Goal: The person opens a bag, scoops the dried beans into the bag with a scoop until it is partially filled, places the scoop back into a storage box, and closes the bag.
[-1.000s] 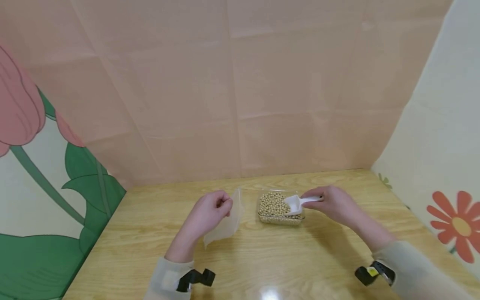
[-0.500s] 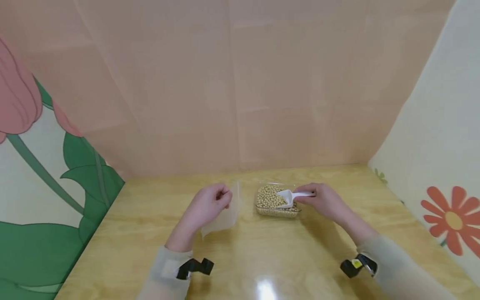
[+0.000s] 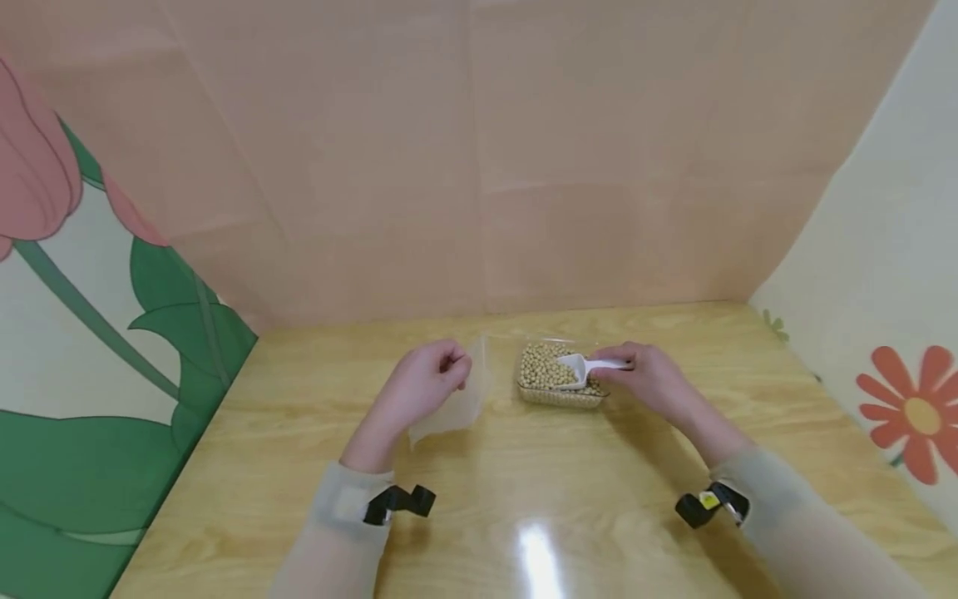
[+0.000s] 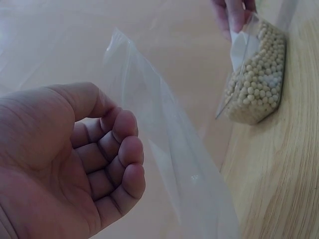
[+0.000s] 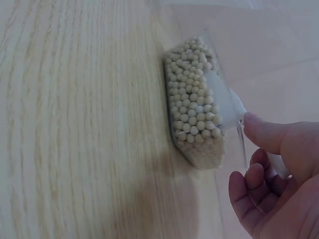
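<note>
My left hand (image 3: 428, 381) pinches the top edge of a clear plastic bag (image 4: 169, 134), which hangs down between it and the container. To the right, a clear rectangular container (image 3: 563, 398) full of round, pale beans (image 5: 192, 99) stands on the table. My right hand (image 3: 647, 376) holds a white scoop (image 3: 576, 370) by its handle, thumb on top. The scoop's bowl is dug into the beans at the container's right side. In the right wrist view the right-hand fingers (image 5: 249, 191) curl below the handle, outside the container wall.
The light wood table (image 3: 479, 482) ends at a pink backdrop (image 3: 479, 166) behind the container. A panel with a printed tulip (image 3: 33, 158) stands on the left, and one with a red flower (image 3: 916, 416) on the right. Both wrists carry black camera straps.
The right hand has pushed the scoop leftward, deeper into the beans. The left hand keeps its pinch on the bag. The whole head view has shifted slightly upward.
</note>
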Demonstrator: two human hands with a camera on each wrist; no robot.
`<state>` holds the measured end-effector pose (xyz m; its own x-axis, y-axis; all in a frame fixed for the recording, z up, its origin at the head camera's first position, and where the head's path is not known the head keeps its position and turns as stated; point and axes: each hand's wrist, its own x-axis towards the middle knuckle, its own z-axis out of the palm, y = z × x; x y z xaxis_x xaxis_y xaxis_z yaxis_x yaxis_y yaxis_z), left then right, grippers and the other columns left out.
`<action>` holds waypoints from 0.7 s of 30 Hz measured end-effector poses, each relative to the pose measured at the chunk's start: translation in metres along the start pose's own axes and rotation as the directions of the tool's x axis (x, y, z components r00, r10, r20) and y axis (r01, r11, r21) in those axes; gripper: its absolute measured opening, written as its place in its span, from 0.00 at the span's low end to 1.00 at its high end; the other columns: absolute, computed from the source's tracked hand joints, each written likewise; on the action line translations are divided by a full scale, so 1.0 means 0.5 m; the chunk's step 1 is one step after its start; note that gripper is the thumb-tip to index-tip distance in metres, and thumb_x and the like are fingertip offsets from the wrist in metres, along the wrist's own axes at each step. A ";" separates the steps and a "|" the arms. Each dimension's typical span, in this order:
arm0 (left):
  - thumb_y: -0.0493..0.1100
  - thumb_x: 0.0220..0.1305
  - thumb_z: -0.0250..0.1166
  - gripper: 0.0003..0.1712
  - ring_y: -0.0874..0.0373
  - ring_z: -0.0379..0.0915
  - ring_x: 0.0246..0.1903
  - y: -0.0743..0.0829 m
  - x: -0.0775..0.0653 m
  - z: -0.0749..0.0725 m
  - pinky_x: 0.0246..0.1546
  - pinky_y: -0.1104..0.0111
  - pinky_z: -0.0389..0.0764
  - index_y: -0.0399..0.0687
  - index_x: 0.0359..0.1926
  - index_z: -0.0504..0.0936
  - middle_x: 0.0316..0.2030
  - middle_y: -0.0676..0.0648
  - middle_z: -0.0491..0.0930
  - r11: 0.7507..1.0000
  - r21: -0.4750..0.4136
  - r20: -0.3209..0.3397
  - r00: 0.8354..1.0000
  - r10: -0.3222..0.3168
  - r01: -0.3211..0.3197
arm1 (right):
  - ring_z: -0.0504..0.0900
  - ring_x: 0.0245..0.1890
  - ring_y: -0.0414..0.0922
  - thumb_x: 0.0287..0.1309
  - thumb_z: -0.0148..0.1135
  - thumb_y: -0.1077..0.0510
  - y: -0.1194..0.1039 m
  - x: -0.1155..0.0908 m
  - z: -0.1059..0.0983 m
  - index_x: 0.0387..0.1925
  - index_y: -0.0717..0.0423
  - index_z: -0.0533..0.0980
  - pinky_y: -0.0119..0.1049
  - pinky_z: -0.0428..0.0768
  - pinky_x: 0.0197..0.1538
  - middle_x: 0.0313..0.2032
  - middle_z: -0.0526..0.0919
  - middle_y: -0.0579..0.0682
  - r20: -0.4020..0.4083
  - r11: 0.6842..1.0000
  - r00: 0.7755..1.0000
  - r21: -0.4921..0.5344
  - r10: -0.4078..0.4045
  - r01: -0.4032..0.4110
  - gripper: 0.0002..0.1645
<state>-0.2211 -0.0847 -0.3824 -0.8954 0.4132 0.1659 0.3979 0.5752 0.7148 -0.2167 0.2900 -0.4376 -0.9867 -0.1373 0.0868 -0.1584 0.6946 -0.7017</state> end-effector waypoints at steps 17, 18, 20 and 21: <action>0.42 0.84 0.60 0.12 0.58 0.65 0.23 -0.007 0.013 0.011 0.26 0.65 0.68 0.50 0.37 0.82 0.29 0.53 0.82 1.000 0.017 0.005 1.000 0.011 -0.011 | 0.82 0.45 0.49 0.71 0.77 0.50 0.011 -0.002 0.028 0.60 0.56 0.89 0.36 0.81 0.42 0.59 0.87 0.63 -0.043 0.994 0.998 0.101 0.038 -0.034 0.21; 0.42 0.84 0.60 0.12 0.58 0.66 0.23 -0.008 0.013 0.012 0.26 0.65 0.68 0.50 0.37 0.82 0.29 0.53 0.82 1.000 0.015 0.004 1.000 0.008 -0.009 | 0.82 0.45 0.49 0.72 0.77 0.50 0.011 -0.003 0.029 0.60 0.56 0.88 0.36 0.81 0.42 0.59 0.87 0.63 -0.046 0.994 0.998 0.105 0.045 -0.040 0.22; 0.42 0.83 0.60 0.12 0.58 0.66 0.23 -0.009 0.013 0.014 0.26 0.65 0.68 0.50 0.37 0.82 0.30 0.53 0.82 1.000 0.012 0.000 1.000 0.004 -0.004 | 0.83 0.46 0.50 0.72 0.76 0.49 0.011 -0.006 0.032 0.61 0.56 0.88 0.37 0.81 0.42 0.60 0.87 0.63 -0.053 0.993 0.997 0.107 0.056 -0.050 0.23; 0.42 0.83 0.60 0.12 0.58 0.66 0.23 -0.008 0.013 0.015 0.26 0.65 0.68 0.50 0.37 0.82 0.30 0.53 0.82 1.000 0.011 -0.002 1.000 0.003 -0.003 | 0.83 0.46 0.50 0.72 0.76 0.48 0.011 -0.007 0.033 0.61 0.56 0.88 0.36 0.81 0.43 0.59 0.87 0.63 -0.056 0.993 0.997 0.107 0.061 -0.054 0.23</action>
<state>-0.2270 -0.0793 -0.3894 -0.8948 0.4132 0.1692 0.4023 0.5816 0.7070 -0.2133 0.2825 -0.4534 -0.9950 -0.0551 0.0838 -0.0999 0.6218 -0.7768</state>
